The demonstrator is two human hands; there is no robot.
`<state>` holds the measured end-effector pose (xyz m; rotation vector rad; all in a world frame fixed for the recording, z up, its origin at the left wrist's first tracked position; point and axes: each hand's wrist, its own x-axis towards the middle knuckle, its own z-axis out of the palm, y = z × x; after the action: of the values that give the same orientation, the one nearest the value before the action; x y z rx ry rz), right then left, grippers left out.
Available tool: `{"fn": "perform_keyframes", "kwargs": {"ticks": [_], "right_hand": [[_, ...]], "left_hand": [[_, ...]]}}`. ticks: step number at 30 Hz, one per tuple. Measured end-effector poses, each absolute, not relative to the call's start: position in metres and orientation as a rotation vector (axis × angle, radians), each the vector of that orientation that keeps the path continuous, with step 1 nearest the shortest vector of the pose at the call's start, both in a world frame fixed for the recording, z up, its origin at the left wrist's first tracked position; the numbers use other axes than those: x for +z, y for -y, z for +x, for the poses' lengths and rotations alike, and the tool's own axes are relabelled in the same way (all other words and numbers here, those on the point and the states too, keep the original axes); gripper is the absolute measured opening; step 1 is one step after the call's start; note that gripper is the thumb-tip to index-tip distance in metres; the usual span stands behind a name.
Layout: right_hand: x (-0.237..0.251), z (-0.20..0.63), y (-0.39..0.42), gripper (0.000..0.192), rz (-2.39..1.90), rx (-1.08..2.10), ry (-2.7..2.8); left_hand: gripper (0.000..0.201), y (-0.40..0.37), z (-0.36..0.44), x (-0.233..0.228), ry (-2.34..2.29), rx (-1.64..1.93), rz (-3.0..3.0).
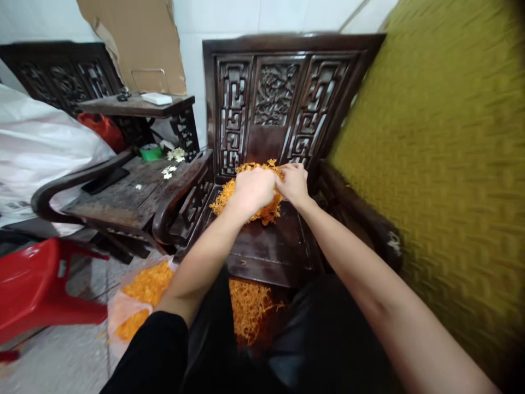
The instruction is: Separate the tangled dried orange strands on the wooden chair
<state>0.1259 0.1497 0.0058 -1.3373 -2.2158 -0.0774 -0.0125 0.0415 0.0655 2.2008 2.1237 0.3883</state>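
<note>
A loose heap of orange strands (229,194) lies on the dark wooden chair seat (270,249), close to the carved backrest (274,104), its longer spread running from the near left up toward the back right with no clear pointing end. The left hand (252,191) has its grip closed over a clump on top, and the right hand (293,183) pinches strands at the heap's far right edge. Both hands cover the heap's middle, and the fingertips are hidden among the strands.
</note>
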Motion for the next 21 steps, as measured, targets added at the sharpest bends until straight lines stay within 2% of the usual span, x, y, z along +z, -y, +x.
{"fn": "perform_keyframes", "kwargs": {"ticks": [3, 8, 11, 13, 16, 19, 21], "right_hand": [[0.03, 0.133, -0.158, 0.038, -1.39, -0.119, 2.182], [0.075, 0.146, -0.163, 0.03, -1.267, -0.482, 2.422], [0.112, 0.161, -0.17, 0.032, -1.227, -0.574, 2.395], [0.139, 0.175, -0.177, 0.032, -1.199, -0.588, 2.312], [0.176, 0.195, -0.181, 0.028, -1.144, -0.476, 2.132], [0.196, 0.2, -0.17, 0.019, -1.043, -0.117, 2.138], [0.197, 0.192, -0.155, 0.023, -1.031, 0.055, 2.173]], "left_hand": [[0.094, -0.079, -0.014, 0.015, -2.165, 0.387, 2.054], [0.088, -0.119, -0.017, -0.083, -2.158, 0.212, 1.917], [0.089, -0.137, -0.027, -0.102, -2.161, 0.195, 1.83], [0.097, -0.146, -0.036, -0.106, -2.121, 0.152, 1.855], [0.114, -0.152, -0.048, -0.111, -2.086, 0.086, 1.942], [0.116, -0.153, -0.055, -0.117, -2.072, 0.065, 1.967], [0.12, -0.153, -0.057, -0.117, -2.045, 0.048, 1.977]]}}
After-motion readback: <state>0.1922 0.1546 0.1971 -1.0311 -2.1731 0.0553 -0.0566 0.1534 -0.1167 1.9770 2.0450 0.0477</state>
